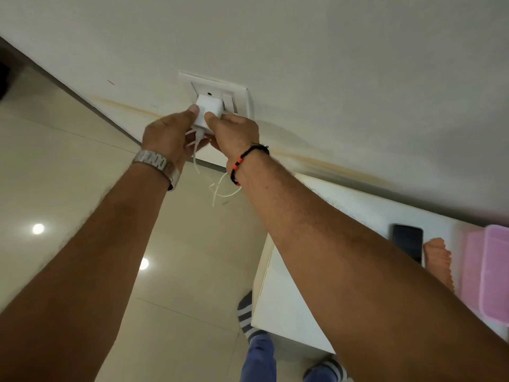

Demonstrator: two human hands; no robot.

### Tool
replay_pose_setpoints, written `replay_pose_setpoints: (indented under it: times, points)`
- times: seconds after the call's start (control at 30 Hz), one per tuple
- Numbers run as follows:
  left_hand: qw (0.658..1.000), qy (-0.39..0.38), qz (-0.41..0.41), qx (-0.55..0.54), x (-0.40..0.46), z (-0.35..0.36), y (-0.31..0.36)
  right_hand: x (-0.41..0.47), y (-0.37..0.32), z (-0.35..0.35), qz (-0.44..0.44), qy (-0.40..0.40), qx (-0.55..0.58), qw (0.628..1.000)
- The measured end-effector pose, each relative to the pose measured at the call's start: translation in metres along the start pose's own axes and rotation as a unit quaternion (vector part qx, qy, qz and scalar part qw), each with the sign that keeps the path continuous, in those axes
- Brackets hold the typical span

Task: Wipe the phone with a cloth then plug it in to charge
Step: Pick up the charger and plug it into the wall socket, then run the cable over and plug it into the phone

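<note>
Charging step: both hands, left (168,133) and right (234,130), pinch the charger (208,108) at the socket (242,97). Next, cable (220,188) to the phone (407,244), four o'clock on the desk (289,299).

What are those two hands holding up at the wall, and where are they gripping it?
Both hands hold a white boxy charger plug at the wall socket plate: left hand on its left side, right hand on its right. Its white cable dangles below.

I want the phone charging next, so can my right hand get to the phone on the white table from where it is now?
Probably yes, once it lets go. The right hand is pinching the charger at the wall socket; the phone lies uncovered on the table, beside the orange cloth.
</note>
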State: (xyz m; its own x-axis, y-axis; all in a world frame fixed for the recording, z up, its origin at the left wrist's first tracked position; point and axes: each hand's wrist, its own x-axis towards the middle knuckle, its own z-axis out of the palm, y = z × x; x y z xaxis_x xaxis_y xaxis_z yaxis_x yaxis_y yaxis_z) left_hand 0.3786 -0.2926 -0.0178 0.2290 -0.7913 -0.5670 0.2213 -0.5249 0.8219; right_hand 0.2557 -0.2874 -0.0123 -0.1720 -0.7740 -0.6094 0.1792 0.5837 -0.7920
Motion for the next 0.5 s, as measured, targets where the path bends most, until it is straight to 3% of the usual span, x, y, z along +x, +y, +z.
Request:
replay_pose_setpoints:
  times: [0.17, 0.27, 0.37, 0.5]
  points:
    - [0.985, -0.026, -0.135, 0.103, -0.042, -0.007, -0.04, -0.014, 0.006, -0.016, 0.005, -0.022, -0.074, 0.997]
    - [0.98, -0.059, -0.153, 0.113, -0.074, 0.004, -0.061, -0.027, 0.034, -0.043, 0.051, -0.042, -0.103, 0.993]
    - [0.984, -0.083, -0.143, 0.059, -0.09, 0.02, -0.064, -0.046, 0.071, -0.085, 0.089, -0.098, -0.125, 0.983]
    - [0.976, -0.066, -0.177, -0.105, -0.092, 0.041, -0.059, -0.071, 0.102, -0.142, 0.076, -0.165, -0.183, 0.966]
